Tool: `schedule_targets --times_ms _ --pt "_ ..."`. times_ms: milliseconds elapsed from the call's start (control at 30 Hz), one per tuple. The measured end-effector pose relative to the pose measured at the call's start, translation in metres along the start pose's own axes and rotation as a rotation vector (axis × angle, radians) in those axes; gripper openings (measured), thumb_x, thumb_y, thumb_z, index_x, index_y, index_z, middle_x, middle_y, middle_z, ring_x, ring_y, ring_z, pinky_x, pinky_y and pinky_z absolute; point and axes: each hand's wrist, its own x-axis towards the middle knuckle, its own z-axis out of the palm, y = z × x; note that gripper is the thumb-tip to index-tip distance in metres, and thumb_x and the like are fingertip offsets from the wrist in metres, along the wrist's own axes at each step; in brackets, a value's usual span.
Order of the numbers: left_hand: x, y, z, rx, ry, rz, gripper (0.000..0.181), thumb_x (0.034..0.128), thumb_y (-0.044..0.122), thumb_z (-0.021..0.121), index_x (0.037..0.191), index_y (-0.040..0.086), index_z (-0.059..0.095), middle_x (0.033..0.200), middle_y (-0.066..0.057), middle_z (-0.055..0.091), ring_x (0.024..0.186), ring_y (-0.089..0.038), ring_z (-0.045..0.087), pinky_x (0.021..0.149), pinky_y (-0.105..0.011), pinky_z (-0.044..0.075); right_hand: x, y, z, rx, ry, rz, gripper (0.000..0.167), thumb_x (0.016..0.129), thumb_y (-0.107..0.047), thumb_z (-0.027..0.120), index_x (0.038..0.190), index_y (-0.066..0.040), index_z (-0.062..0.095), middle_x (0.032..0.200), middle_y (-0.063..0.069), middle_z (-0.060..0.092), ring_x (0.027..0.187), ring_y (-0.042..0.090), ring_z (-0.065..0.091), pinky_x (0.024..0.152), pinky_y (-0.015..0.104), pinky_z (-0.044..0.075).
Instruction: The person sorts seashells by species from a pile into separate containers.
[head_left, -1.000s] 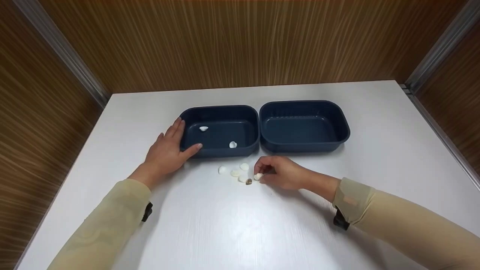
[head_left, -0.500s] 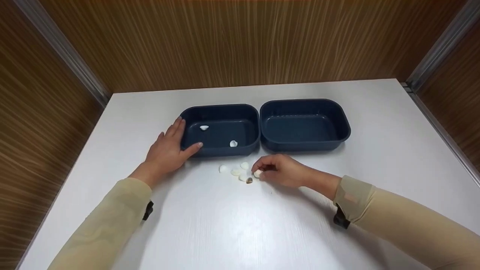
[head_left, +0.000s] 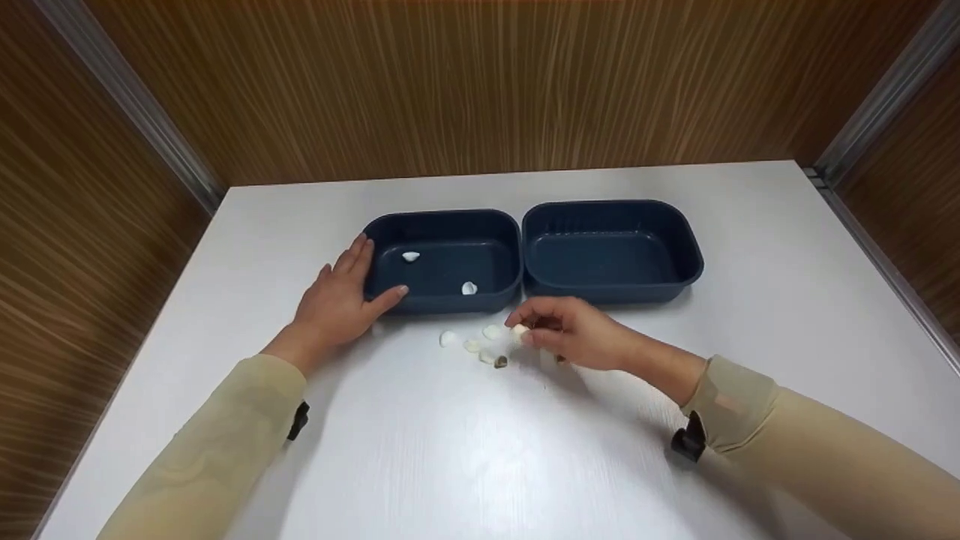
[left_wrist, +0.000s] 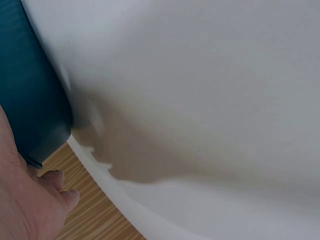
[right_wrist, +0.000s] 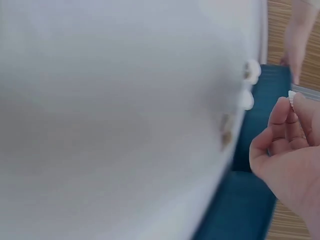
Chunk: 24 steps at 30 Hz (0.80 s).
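My right hand [head_left: 581,331] pinches a small white seashell [right_wrist: 292,95] between thumb and fingertips, lifted just off the table in front of the bins. To its left lie several pale seashells [head_left: 448,340] and a brown-tipped one [head_left: 501,362]; another brownish bit [head_left: 560,359] shows beneath the hand. My left hand [head_left: 335,305] rests against the left end of a dark blue bin [head_left: 450,303], thumb over the front rim and fingers straight along the side. Inside that bin are two white shells [head_left: 469,288], set apart.
A second dark blue bin [head_left: 615,292] stands right beside the first, with nothing seen inside it. Both are on a white table [head_left: 480,465]. Wood-grain panels [head_left: 480,90] enclose the back and sides.
My right hand has picked the white seashell up off the table and raised it slightly toward the bins, uncovering a brownish bit below. The left hand holds its place.
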Motion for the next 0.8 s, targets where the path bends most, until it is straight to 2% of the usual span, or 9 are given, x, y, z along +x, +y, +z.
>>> schedule_targets --times_ms 133,367,600,667,800 --pt "0.000 -0.001 0.000 0.003 -0.002 0.005 0.107 0.1008 0.079 0.040 0.170 0.003 0.011 0.178 -0.013 0.006 0.162 -0.035 0.016 0.129 -0.059 0.011 0.002 -0.014 -0.006 0.055 0.028 -0.014 0.024 0.105 -0.002 0.065 0.128 0.001 0.069 0.111 0.016 0.068 0.095 0.023 0.063 0.077 0.023 0.053" --pt "0.001 -0.001 -0.001 0.009 -0.009 0.010 0.108 0.1005 0.080 0.039 0.170 0.002 0.010 0.178 -0.013 0.005 0.162 -0.033 0.015 0.129 -0.058 0.011 0.014 -0.036 -0.012 0.106 0.102 -0.056 0.026 0.102 0.003 0.067 0.127 0.002 0.069 0.111 0.015 0.068 0.096 0.022 0.064 0.084 0.024 0.055" --pt "0.000 -0.005 -0.003 0.020 -0.012 0.001 0.108 0.1006 0.081 0.037 0.170 0.003 0.009 0.178 -0.013 0.005 0.163 -0.033 0.014 0.129 -0.057 0.010 0.045 -0.052 -0.011 0.143 0.203 -0.034 0.024 0.102 0.002 0.067 0.125 0.002 0.070 0.112 0.021 0.070 0.099 0.033 0.066 0.081 0.025 0.055" --pt "0.000 -0.006 -0.003 0.020 -0.012 -0.001 0.108 0.1008 0.080 0.037 0.170 0.003 0.009 0.178 -0.013 0.005 0.162 -0.033 0.014 0.129 -0.058 0.011 0.055 -0.054 -0.010 0.144 0.215 -0.020 0.024 0.102 0.001 0.067 0.126 0.001 0.071 0.111 0.017 0.071 0.099 0.029 0.065 0.082 0.025 0.055" --pt "-0.001 -0.006 -0.002 0.019 -0.011 -0.006 0.107 0.1009 0.080 0.038 0.170 0.003 0.010 0.178 -0.014 0.005 0.162 -0.034 0.016 0.129 -0.059 0.012 0.074 -0.056 -0.007 0.143 0.219 -0.018 0.025 0.103 -0.001 0.067 0.128 0.003 0.069 0.111 0.012 0.071 0.098 0.020 0.066 0.088 0.032 0.056"
